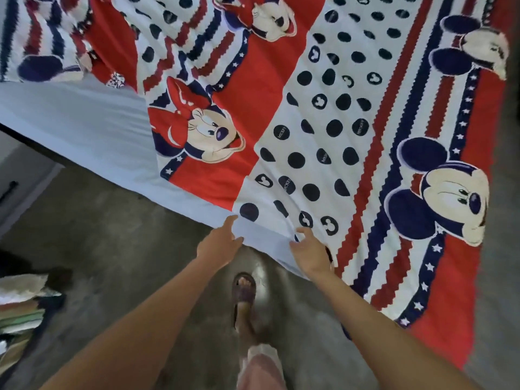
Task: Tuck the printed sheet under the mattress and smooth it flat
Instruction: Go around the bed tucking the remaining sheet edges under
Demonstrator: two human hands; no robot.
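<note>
My left hand (222, 242) and right hand (309, 250), fingers loose, are gripping nothing yet, touching the printed sheet (323, 130) overhanging the mattress (84, 128) edge; an uneven pull is risking diagonal wrinkles.

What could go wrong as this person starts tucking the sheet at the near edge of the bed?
1. The sheet lies skewed, leaving the mattress bare on one side; tucking now may lock that in.
2. Folds near the right hand could get trapped as creases.
3. The left hand is only at the sheet's edge, so it may slip free.
</note>
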